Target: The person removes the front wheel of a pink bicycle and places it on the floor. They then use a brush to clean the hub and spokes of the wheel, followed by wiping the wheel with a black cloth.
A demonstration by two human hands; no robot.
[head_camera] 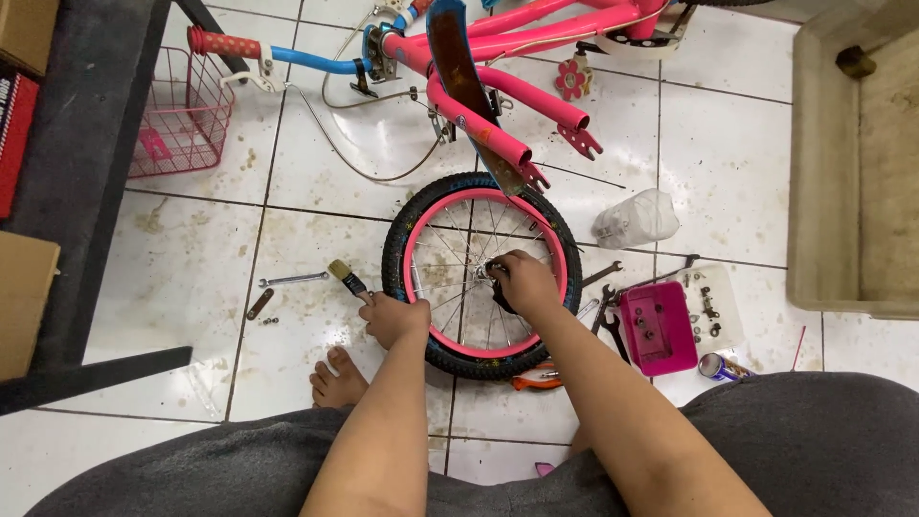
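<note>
Leftmost, we see a pink wire basket on the tiled floor, beside the dark leg of a desk. Nearer to us, a small silver spanner lies flat on the tiles, with a short dark bolt just below it.

Next comes our left hand; its grip is closed around a paintbrush, whose pale bristles point up and to the left, away from the tyre. The hand rests against the left edge of the small bicycle wheel, a black tyre on a pink rim, which lies flat on the floor between our arms. A bare foot shows just below that hand.

Our right hand sits over the wheel's hub, fingers curled in a narrow grip on something dark at the axle; we cannot tell what it is. Above the wheel, the pink bicycle frame lies with its fork ends near the tyre.

Further right, dark spanners lie beside a pink plastic tray of small parts, and a clear plastic container lies on its side above them.
</note>
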